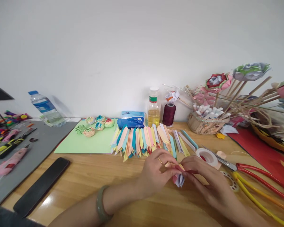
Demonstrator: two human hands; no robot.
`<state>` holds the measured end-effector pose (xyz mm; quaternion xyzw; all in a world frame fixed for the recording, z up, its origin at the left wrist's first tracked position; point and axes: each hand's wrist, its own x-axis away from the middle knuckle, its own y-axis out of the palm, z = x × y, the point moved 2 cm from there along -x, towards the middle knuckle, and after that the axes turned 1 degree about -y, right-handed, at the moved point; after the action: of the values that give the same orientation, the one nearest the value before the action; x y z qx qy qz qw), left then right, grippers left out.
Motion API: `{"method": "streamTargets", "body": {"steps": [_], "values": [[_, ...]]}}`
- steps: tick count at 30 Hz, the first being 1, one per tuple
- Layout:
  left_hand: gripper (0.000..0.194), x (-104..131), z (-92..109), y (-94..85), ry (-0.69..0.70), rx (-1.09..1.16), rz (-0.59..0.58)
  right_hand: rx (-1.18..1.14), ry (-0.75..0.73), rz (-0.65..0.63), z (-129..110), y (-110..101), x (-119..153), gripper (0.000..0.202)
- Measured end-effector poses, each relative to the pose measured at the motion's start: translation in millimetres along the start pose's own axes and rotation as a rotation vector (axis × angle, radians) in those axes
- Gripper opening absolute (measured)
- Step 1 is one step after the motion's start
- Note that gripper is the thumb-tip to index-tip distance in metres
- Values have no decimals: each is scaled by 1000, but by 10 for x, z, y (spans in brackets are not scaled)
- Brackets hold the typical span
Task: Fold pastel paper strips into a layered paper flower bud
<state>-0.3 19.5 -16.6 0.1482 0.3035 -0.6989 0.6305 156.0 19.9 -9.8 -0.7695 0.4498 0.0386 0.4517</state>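
Between my two hands is a small bundle of folded paper pieces (pixel 179 179), pink and pale lilac, hanging below the fingers. My left hand (pixel 157 170) pinches it from the left with thumb and fingertips. From the right, my right hand (pixel 204 179) is closed on the same bundle, its fingertips touching or nearly touching the left ones. The fingers hide the upper part of the bundle. Just beyond the hands lies a long row of folded paper strips (pixel 142 140) in yellow, blue, peach and pink. A roll of white tape (pixel 206 157) lies beside my right hand.
Scissors (pixel 251 170) with red and yellow handles lie at the right. A black phone (pixel 42 186) is on the left. Along the wall stand a glue bottle (pixel 153 108), a thread spool (pixel 169 114) and a basket (pixel 205 124). Woven paper pieces (pixel 89 131) sit on green paper (pixel 85 146).
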Motion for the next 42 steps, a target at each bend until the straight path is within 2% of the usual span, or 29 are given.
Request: {"method": "streamTargets", "body": {"steps": [8,11,16,19,24,29,32,36,42], "values": [[6,-1,-7,-3,63,-24,-2,4,58,3,6,-9,-32,10],[10,-15,-10,-5,27,-50,-34,-1,66,8,-4,-10,-45,10],[15,-47,-31,-13,-157,-40,-153,-57,102,-17,-12,-5,-55,9],[15,-61,-45,-21,-313,69,-224,-118,204,-33,4,-4,-47,8],[24,-68,-49,-16,-612,324,-279,-313,405,-77,11,21,-30,16],[30,-53,-70,9,-777,455,-319,-534,534,-62,32,92,11,22],[31,-41,-100,22,-806,501,-314,-603,577,-32,66,128,28,22],[26,-55,-123,25,-766,520,-229,-664,622,-24,87,131,7,23],[28,-92,-100,19,-765,529,-148,-611,642,-14,61,93,-39,22]]}}
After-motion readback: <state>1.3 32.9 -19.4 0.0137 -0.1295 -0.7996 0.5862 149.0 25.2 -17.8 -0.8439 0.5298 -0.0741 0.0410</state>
